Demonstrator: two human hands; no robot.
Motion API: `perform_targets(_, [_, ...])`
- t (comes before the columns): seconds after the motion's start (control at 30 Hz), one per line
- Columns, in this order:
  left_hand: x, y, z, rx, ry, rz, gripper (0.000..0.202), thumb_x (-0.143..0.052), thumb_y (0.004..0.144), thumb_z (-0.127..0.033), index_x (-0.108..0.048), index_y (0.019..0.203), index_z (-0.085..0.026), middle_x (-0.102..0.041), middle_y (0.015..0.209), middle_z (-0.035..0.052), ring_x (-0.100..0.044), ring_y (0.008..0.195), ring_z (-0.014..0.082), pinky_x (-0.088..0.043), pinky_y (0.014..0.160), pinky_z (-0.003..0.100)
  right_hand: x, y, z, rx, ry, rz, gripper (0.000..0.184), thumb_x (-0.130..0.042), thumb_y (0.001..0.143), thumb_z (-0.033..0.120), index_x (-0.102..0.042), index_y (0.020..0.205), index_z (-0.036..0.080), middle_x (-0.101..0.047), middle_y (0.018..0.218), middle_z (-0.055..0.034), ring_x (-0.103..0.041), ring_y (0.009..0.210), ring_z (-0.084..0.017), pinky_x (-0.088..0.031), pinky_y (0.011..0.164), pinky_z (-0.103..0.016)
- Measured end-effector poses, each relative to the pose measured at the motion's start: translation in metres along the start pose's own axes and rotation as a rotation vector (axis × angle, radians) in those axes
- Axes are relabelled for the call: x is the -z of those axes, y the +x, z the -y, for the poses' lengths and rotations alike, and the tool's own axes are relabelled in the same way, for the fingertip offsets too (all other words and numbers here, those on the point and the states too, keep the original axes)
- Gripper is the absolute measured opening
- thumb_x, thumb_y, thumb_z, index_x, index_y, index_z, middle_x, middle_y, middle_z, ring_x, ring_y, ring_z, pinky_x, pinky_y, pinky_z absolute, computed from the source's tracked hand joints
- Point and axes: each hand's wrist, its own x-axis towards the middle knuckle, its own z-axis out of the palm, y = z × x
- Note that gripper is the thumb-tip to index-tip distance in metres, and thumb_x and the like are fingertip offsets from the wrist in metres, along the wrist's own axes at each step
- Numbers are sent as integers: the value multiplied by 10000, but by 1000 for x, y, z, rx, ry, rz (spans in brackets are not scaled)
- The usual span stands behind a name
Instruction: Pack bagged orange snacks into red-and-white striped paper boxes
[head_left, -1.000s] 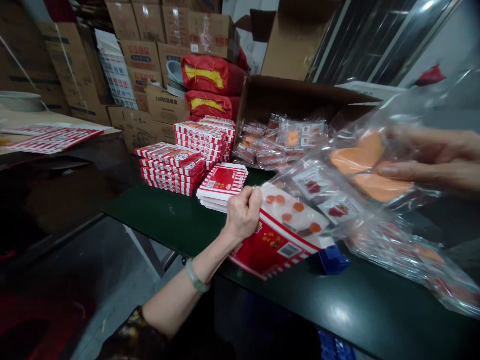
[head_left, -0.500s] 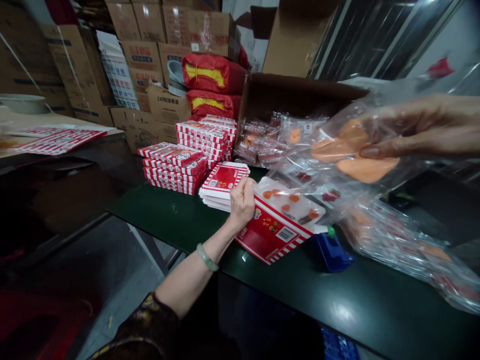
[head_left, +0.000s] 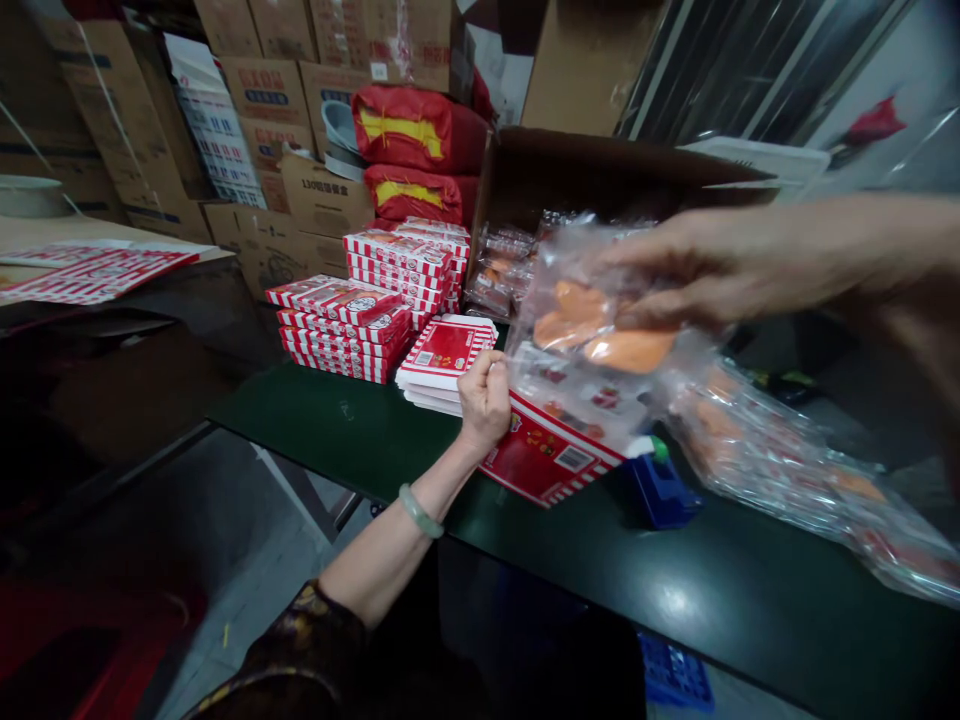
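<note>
My left hand [head_left: 486, 398] is closed on the upper left edge of a red-and-white striped paper box [head_left: 544, 455], holding it tilted above the table. My right hand [head_left: 675, 270], smeared by motion, pinches a clear plastic packet [head_left: 574, 375] with orange pieces inside. This packet overlaps the box's upper edge and hides most of its opening. Just left of my left hand lies a stack of flat red-and-white boxes [head_left: 446, 355]. A blue tape dispenser [head_left: 664, 490] stands to the right of the held box.
Filled striped boxes [head_left: 337, 325] are piled at the back left of the green table [head_left: 300, 420]. Behind, a large open carton [head_left: 585, 170] holds more packets. A row of clear packets [head_left: 787, 470] lies at the right. Cartons [head_left: 277, 100] and red bags [head_left: 420, 130] are stacked behind.
My right hand has moved left and slightly down with the packet, bringing it over the box's opening. My left hand still grips the box in about the same place.
</note>
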Motion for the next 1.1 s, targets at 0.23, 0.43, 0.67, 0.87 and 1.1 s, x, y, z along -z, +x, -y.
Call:
perform_targets(0.23, [15,8,15,90,-136,173,322,-514,822,-481,-598,832,-170,-594,713,14,-545,671,138,-431,644,253,-87,-24,-33,259,-427,38,438,-540,837,244,-462,1250,120,-653,991,-114,-607,802,-217,-453,713,-325])
perform_targets(0.43, [17,1,31,412,-309,439,380,-767,618,-425,-665,849,-140,-712,782,41,-645,667,156,-517,660,278,-110,-4,-58,276,-466,-165,427,-494,864,373,-503,1238,167,-660,976,-114,-601,811,-250,-438,702,-365])
perform_targets(0.67, [8,23,-7,438,-465,34,256,-770,651,-327,-666,786,-137,-725,747,28,-668,636,131,-567,681,277,-96,-38,-50,199,3,-855,324,-404,914,450,-620,1029,238,-629,973,-62,-562,1019,-226,-424,835,-387])
perform_targets(0.87, [29,68,-36,726,-615,-290,145,-638,808,-233,-637,801,-88,-717,729,73,-693,697,176,-576,792,366,-189,-117,-57,-213,888,-942,364,-413,909,453,-590,886,136,-587,732,-48,-590,613,-146,-459,495,-270])
perform_targets(1.1, [43,68,-30,996,-766,-205,280,-453,920,-280,-607,1051,-85,-718,747,89,-703,737,203,-560,837,391,-226,-119,-19,-87,1282,-718,254,-474,905,372,-602,1022,187,-615,861,-41,-627,696,-134,-498,543,-257])
